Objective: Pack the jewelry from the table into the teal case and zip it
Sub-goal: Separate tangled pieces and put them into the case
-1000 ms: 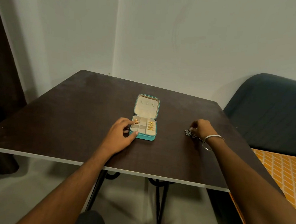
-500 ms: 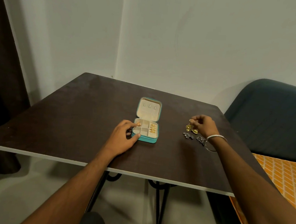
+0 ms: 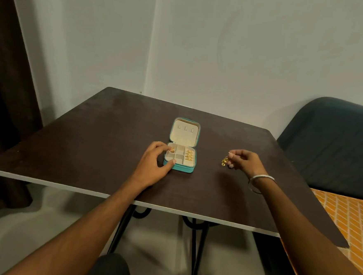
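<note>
Two small gold earrings (image 3: 224,161), light and easily dropped, are pinched in the right hand (image 3: 244,162) mid-frame; the teal case (image 3: 180,156) is steadied on the desk (image 3: 89,148) by the left hand (image 3: 153,165), fingers (image 3: 171,162) loosely spread, nothing clearly gripped.

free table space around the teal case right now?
Bare: the table left of the left hand, and the strip between the teal case and the right hand holding gold jewelry. Crowded: the case's left edge, under the left hand.
</note>
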